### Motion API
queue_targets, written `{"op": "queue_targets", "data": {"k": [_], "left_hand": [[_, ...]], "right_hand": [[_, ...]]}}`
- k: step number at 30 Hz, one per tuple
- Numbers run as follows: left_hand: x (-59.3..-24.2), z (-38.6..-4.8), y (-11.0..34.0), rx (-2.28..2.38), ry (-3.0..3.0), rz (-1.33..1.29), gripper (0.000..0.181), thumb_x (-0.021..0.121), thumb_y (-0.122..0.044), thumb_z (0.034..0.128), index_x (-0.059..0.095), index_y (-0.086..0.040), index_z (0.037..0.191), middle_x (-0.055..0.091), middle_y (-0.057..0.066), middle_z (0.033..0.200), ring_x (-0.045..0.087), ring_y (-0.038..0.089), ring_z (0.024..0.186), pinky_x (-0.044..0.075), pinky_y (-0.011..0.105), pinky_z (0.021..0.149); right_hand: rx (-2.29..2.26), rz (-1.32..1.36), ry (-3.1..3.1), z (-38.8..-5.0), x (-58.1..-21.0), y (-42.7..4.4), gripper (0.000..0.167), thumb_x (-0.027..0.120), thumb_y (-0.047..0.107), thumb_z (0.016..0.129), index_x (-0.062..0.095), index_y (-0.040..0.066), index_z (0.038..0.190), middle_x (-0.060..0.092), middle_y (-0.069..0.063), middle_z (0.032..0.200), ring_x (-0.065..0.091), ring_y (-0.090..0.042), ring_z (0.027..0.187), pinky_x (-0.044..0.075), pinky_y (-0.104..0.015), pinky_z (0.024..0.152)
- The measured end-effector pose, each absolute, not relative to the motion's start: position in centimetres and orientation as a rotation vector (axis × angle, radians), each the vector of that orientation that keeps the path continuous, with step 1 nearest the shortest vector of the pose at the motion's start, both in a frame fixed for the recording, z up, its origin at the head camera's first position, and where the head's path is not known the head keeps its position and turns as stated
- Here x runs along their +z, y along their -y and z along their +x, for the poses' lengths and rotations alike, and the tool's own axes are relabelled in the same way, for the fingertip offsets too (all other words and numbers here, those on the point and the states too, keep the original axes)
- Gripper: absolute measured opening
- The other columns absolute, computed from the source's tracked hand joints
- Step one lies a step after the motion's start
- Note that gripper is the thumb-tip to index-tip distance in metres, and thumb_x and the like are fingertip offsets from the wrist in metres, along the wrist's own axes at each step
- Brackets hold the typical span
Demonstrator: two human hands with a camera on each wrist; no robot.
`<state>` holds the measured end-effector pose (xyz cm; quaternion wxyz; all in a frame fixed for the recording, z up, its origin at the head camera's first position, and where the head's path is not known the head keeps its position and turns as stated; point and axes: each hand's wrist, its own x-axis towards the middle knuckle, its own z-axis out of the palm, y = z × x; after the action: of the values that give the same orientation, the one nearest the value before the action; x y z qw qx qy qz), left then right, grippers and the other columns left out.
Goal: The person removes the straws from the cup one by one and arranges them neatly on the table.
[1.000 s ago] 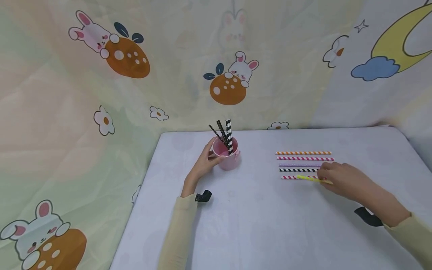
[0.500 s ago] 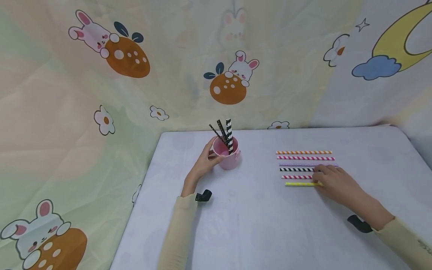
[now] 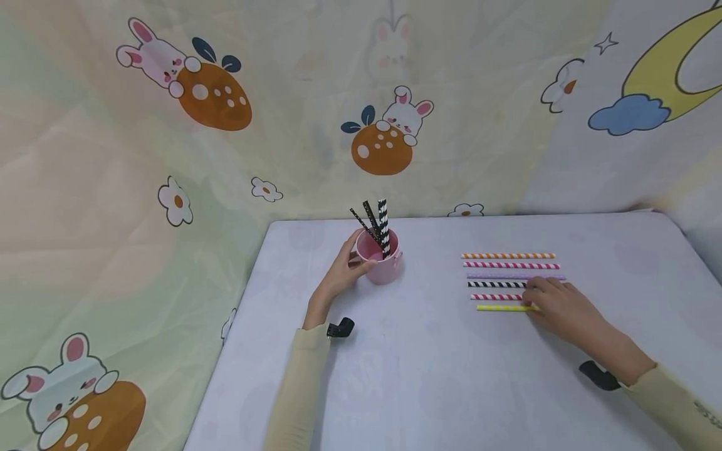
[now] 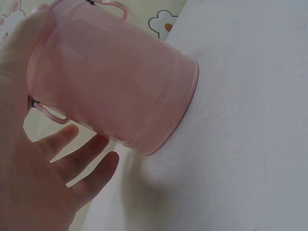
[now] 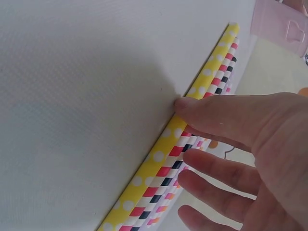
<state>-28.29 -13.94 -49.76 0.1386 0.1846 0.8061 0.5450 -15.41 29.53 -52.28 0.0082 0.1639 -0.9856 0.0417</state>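
**Straw row and cup: position of both hands**

The sleeves [image 3: 293,394] are reaching in over the near part of the table [image 3: 423,388]. The right hand [image 3: 564,313] is pinching the yellow straw [image 3: 501,308] narrowly between thumb and index finger; its other fingers are spreading loosely over the neighbouring straws, contact being impossible to tell. The yellow straw is lying flat on the table, forming the near edge of the row. Next, the red straw [image 3: 496,297] and the black straw [image 3: 496,284] are running parallel, the hand hiding their right ends. The left hand [image 3: 341,272] is holding the cup [image 3: 386,272] by the rim from the left, opening about as wide as the cup; three lower fingers are hanging apart from its wall. The cup is standing upright, well apart from the row. The purple straw [image 3: 510,275], pink straw [image 3: 510,265] and orange straw [image 3: 507,255] are lying farther back, in that order. Dark straws [image 3: 383,222] are projecting above the cup's rim. The backdrop [image 3: 282,81] is hanging behind.
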Motion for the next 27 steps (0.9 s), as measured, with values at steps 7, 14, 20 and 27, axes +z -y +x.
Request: {"op": "queue_targets", "data": {"k": [7,14,20,27], "left_hand": [[-49.9,-28.3,14.0,1.601,-2.318,0.539,0.083,0.069,-0.020,0.0952,0.019,-0.021,0.162,0.023,0.015,0.165,0.040,0.047,0.142,0.038,0.055,0.117],[-49.8,-28.3,13.9,1.596,-2.320,0.540,0.084,0.069,-0.022,0.0954,0.018,-0.021,0.162,0.022,0.014,0.166,0.040,0.048,0.142,0.038,0.055,0.117],[-49.8,-28.4,13.9,1.589,-2.322,0.537,0.083,0.068,-0.023,0.0956,0.018,-0.023,0.162,0.021,0.013,0.166,0.039,0.048,0.142,0.038,0.054,0.118],[-49.9,-28.4,14.0,1.598,-2.315,0.533,0.084,0.069,-0.022,0.0954,0.018,-0.023,0.162,0.021,0.013,0.166,0.039,0.048,0.142,0.038,0.054,0.118]], "right_hand": [[0.155,0.509,3.094,-15.4,-52.1,-29.5,0.022,0.085,0.015,0.079,0.075,0.010,0.098,0.066,-0.016,0.111,0.061,-0.039,0.105,0.051,-0.061,0.086],[0.193,0.574,3.055,-15.4,-51.2,-29.7,0.021,0.086,0.013,0.076,0.075,0.011,0.094,0.067,-0.014,0.106,0.063,-0.036,0.099,0.054,-0.058,0.083],[0.198,0.574,3.116,-15.7,-50.3,-29.7,0.021,0.087,0.017,0.076,0.075,0.013,0.094,0.067,-0.014,0.107,0.064,-0.036,0.098,0.055,-0.057,0.083],[0.363,0.491,3.167,-16.1,-48.9,-29.6,0.038,0.087,0.027,0.078,0.073,0.007,0.107,0.066,-0.018,0.114,0.064,-0.034,0.096,0.056,-0.055,0.082]]}}
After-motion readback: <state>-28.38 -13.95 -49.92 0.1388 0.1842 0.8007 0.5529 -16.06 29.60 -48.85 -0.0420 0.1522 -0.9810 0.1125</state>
